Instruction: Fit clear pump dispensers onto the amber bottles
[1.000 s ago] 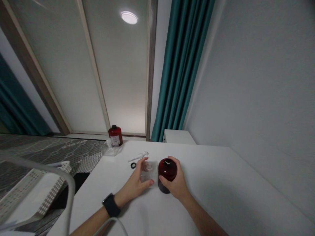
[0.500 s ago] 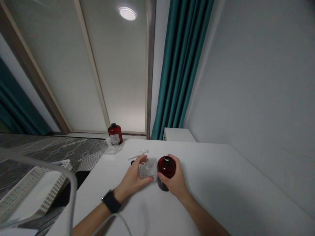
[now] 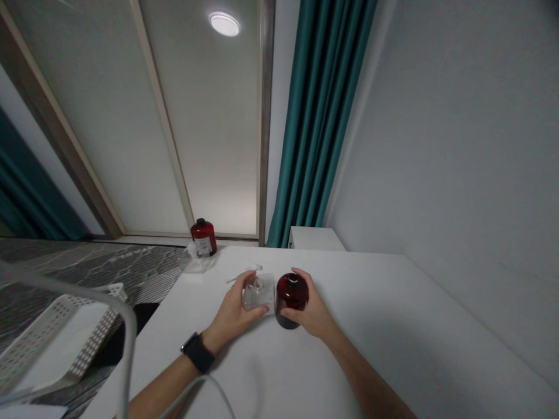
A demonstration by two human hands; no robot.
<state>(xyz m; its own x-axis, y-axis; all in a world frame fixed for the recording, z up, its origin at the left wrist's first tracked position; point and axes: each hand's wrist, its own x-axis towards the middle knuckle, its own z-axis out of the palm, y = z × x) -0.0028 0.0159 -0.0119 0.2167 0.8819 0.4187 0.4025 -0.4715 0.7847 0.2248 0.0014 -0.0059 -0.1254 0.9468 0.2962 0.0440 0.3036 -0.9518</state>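
Head view — the left hand (image 3: pixel 231 314) gripped a clear plastic case (image 3: pixel 258 293), just beside the right hand (image 3: pixel 309 308) curled around a dark red bottle (image 3: pixel 290 293), mid-way along the white table (image 3: pixel 349 343) — a second red bottle (image 3: pixel 203 237) stood at its far edge

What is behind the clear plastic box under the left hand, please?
A white plastic piece lies on the white table, its end hidden by the left hand; farther back stands a dark red bottle. Whatever sits right behind the hand is covered.

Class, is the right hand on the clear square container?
No, the right hand grips a dark red round bottle; the left hand holds the clear square container.
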